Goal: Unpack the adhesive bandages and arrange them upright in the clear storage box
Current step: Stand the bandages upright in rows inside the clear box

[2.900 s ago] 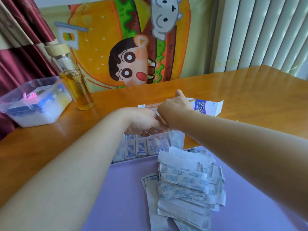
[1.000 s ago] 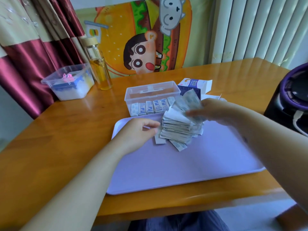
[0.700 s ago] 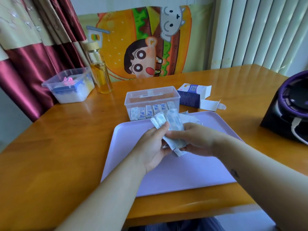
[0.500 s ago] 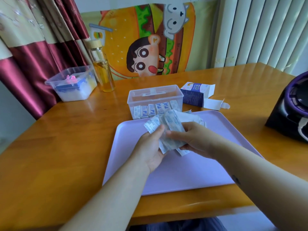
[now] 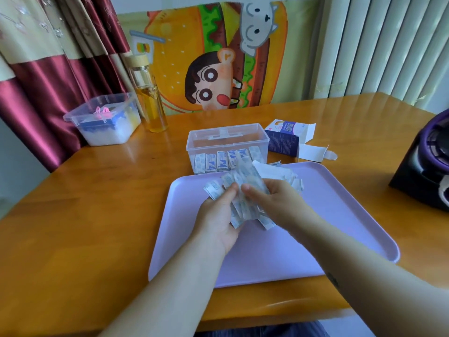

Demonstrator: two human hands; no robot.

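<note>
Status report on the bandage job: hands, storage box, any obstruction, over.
Left hand and right hand both grip a bunch of white-and-blue wrapped bandages over the lilac plastic tray. Clear plastic storage box: one upright row at near wall. Nothing blocks it.

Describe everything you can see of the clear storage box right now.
The clear storage box is a rectangular tub of see-through plastic with a lipped rim, standing level on the wooden table just beyond the far edge of the purple tray; its top looks open. A row of bandages in wrappers stands upright against its near wall. The blue carton sits close on its right. Neither the left hand nor the right hand touches it.
</note>
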